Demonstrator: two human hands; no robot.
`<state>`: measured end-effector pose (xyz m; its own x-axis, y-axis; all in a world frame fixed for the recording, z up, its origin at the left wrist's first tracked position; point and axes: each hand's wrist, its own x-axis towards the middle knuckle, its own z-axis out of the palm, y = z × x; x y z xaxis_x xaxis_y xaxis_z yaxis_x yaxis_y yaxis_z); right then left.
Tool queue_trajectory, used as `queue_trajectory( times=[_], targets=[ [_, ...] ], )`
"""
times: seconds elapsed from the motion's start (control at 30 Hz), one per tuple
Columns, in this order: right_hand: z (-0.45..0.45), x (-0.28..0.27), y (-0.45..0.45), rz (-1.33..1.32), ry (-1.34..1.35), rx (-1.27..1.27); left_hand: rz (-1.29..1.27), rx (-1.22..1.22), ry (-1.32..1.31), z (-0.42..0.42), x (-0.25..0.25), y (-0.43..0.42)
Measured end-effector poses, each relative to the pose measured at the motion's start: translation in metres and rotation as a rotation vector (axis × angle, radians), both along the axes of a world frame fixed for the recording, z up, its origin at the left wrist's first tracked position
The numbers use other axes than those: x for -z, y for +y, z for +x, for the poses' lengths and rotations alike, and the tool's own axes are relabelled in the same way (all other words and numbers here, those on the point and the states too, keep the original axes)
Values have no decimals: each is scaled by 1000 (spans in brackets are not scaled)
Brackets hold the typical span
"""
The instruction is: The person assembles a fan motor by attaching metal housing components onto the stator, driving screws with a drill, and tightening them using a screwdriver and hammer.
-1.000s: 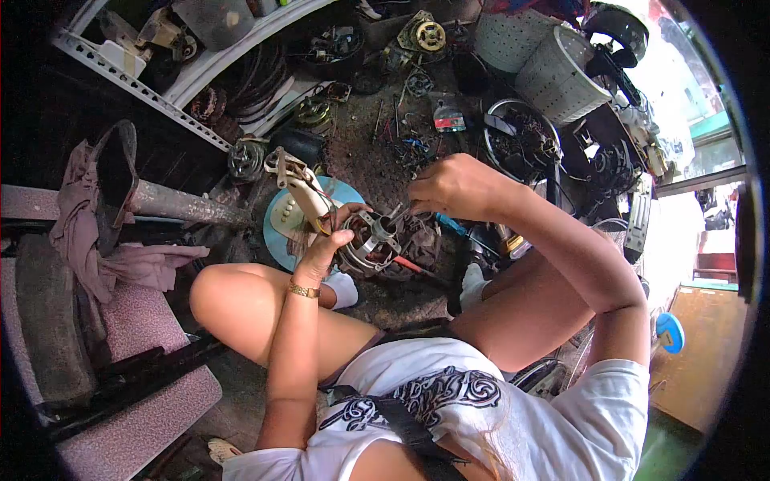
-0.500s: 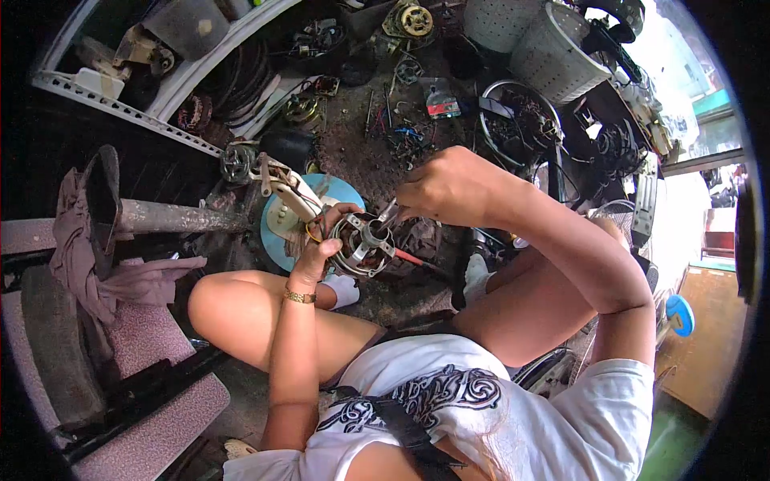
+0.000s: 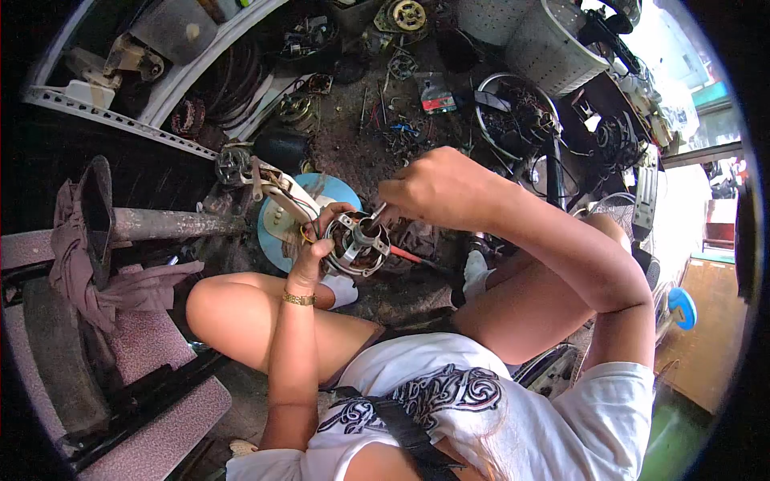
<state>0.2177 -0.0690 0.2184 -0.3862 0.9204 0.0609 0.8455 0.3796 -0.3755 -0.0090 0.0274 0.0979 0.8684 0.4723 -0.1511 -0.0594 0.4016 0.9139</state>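
Observation:
My left hand [image 3: 318,240] is wrapped round the side of a round fan motor [image 3: 353,260], its metal frame and copper windings showing. My right hand [image 3: 433,191] is closed above the motor. From its fingers a slim metal tool [image 3: 378,211] points down into the motor's open face; its exact kind is hidden by the hand. Beside the motor stands a white fan neck [image 3: 293,196] on a round base with a blue rim [image 3: 270,244]. Wires run between the neck and the motor. A tool with a red handle [image 3: 405,255] lies just right of the motor.
Small loose parts and a clear plastic pack [image 3: 435,94] lie on the dirty floor ahead. A round wire-filled basin [image 3: 517,116] and a perforated white basket [image 3: 553,52] stand at the back right. A metal post [image 3: 172,223] and a draped cloth [image 3: 120,289] are on the left.
My right hand has moved slightly left, and the slim tool is now tilted differently at the motor. The motor is turned a little in my left hand. The view has shifted slightly.

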Motion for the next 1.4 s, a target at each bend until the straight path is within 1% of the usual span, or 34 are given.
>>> queue_trajectory(
  times=[0.03, 0.07, 0.1, 0.13, 0.17, 0.23, 0.3, 0.33, 0.37, 0.43, 0.47, 0.5, 0.53, 0.57, 0.63, 0.67, 0.7, 0.77, 0.8, 0.83, 0.9, 0.93, 0.97, 1.03, 1.07, 1.1, 1.17, 1.2, 1.23, 1.3, 1.33, 1.37, 1.4],
  targets=[
    [0, 10, 0, 74, 109, 106, 4, -4, -3, 1, 2, -1],
    [0, 22, 1, 150, 217, 209, -18, -70, 4, 4, 3, -3],
    [-5, 41, 2, 157, 211, 196, -39, -140, 7, 7, 5, -4],
    [-15, 64, 0, 175, 473, 397, -4, -217, 16, 11, 17, -5],
    [-24, 73, -2, 186, 737, 589, -51, -361, 42, 17, 24, -11],
    [-45, 95, -10, -171, 949, 530, -141, -493, 88, 29, 26, -18],
    [-64, 95, -12, -65, 737, 489, -164, -527, 26, 42, 27, -17],
    [-66, 110, -9, -28, 679, 535, -170, -564, 81, 44, 24, -20],
    [-66, 116, -5, -23, 673, 527, -159, -543, 95, 44, 24, -23],
    [-62, 127, 1, 29, 684, 592, -154, -484, 69, 45, 41, -21],
    [-58, 133, 4, -14, 825, 629, -138, -461, 53, 47, 45, -21],
    [-57, 140, 5, 66, 763, 655, -122, -441, 37, 48, 50, -20],
    [-56, 152, 8, 40, 855, 670, 65, -417, 219, 47, 63, -16],
    [-56, 153, 10, 30, 899, 675, 69, -419, 217, 46, 55, -16],
    [-60, 155, 12, 47, 995, 690, 82, -398, 302, 48, 38, -17],
    [-63, 151, 13, 73, 1045, 699, 86, -426, 282, 50, 41, -19],
    [-64, 146, 14, 75, 1042, 695, 90, -453, 262, 52, 42, -20],
    [-66, 137, 15, -40, 1230, 738, 208, -446, 293, 52, 48, -19],
    [-65, 144, 19, -34, 1212, 758, 162, -325, 229, 48, 48, -16],
    [-65, 148, 22, -39, 1217, 749, 164, -334, 235, 45, 48, -15],
    [-62, 151, 27, -6, 1265, 733, 258, -267, 148, 44, 31, -12],
    [-62, 153, 28, 1, 1296, 720, 70, -181, 43, 45, 32, -9],
    [-61, 154, 29, -4, 1299, 712, 72, -190, 46, 45, 26, -10],
    [-59, 158, 31, 3, 1377, 675, 500, -315, 269, 43, 17, -15],
    [-60, 157, 32, -73, 1432, 709, 626, -252, 319, 41, 13, -15],
    [-60, 151, 31, -41, 1470, 688, 672, -202, 370, 36, 8, -18],
    [-57, 162, 33, -21, 1598, 637, 725, -92, 447, 21, -7, -27],
    [-56, 160, 37, 16, 1591, 658, 731, -33, 474, 11, -17, -33],
    [-52, 158, 35, -26, 1580, 683, 964, 28, 627, -1, -13, -34],
    [-39, 160, 39, 73, 1454, 611, 474, 266, 776, -23, -33, -5],
    [-36, 154, 39, 89, 1373, 636, 398, 154, 823, -35, -23, 16],
    [-33, 151, 40, 102, 1386, 627, 327, 41, 862, -43, -5, 37],
    [-33, 148, 40, 108, 1416, 643, 501, -239, 853, -45, 13, 49]
  ],
)
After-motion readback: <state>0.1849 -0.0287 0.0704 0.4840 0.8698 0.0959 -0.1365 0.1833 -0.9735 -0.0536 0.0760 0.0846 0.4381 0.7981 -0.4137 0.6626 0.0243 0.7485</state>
